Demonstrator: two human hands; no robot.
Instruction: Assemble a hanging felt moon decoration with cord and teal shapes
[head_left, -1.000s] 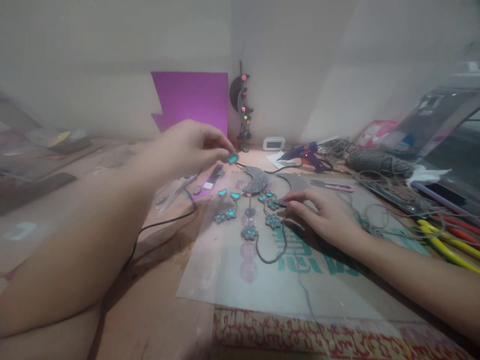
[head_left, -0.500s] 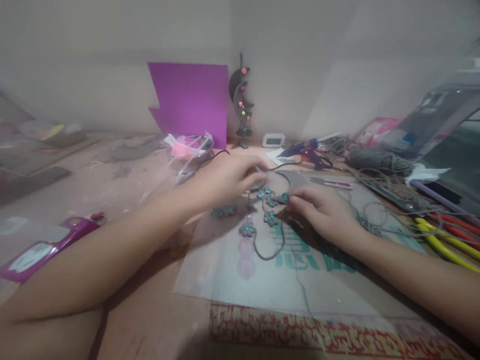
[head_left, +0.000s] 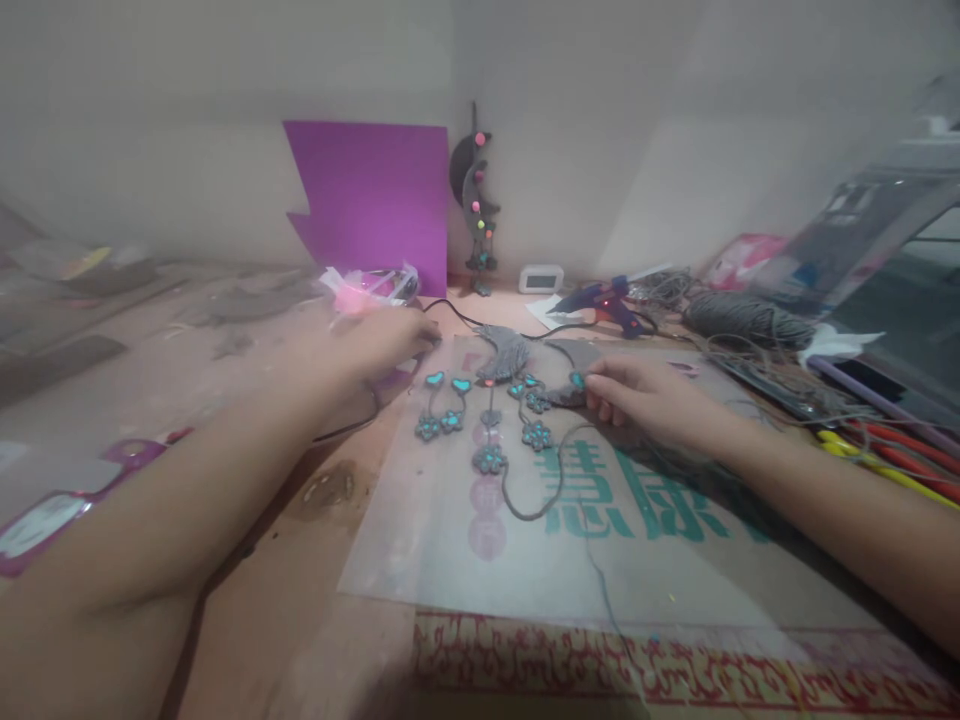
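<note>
My right hand point(head_left: 637, 392) is closed in a pinch on a small turquoise heart charm point(head_left: 576, 380) with a grey edge. The charm lies over a grey crescent moon point(head_left: 581, 355). To its left, a second grey crescent point(head_left: 508, 357) rests on the plastic sheet, with a grey heart hanging below. Turquoise flower charms point(head_left: 537, 435) and a pair of cord-linked charms point(head_left: 451, 422) lie between my hands. A loop of grey cord point(head_left: 534, 517) runs from another flower charm point(head_left: 489, 459). My left hand point(head_left: 405, 335) is at the sheet's back-left edge, fingers curled together; what they hold is hidden.
A purple board point(head_left: 375, 200) and a hanging moon ornament point(head_left: 476, 190) stand at the wall. A glue gun point(head_left: 607, 303), small white clock point(head_left: 541, 279) and grey yarn point(head_left: 750, 320) line the back. Pliers point(head_left: 892, 465) and a phone point(head_left: 862, 385) lie right; purple-framed glasses point(head_left: 67, 510) left.
My left hand has drawn back leftward from the charms, uncovering the left crescent and paired charms. My right hand still pinches the turquoise charm, now over the right crescent.
</note>
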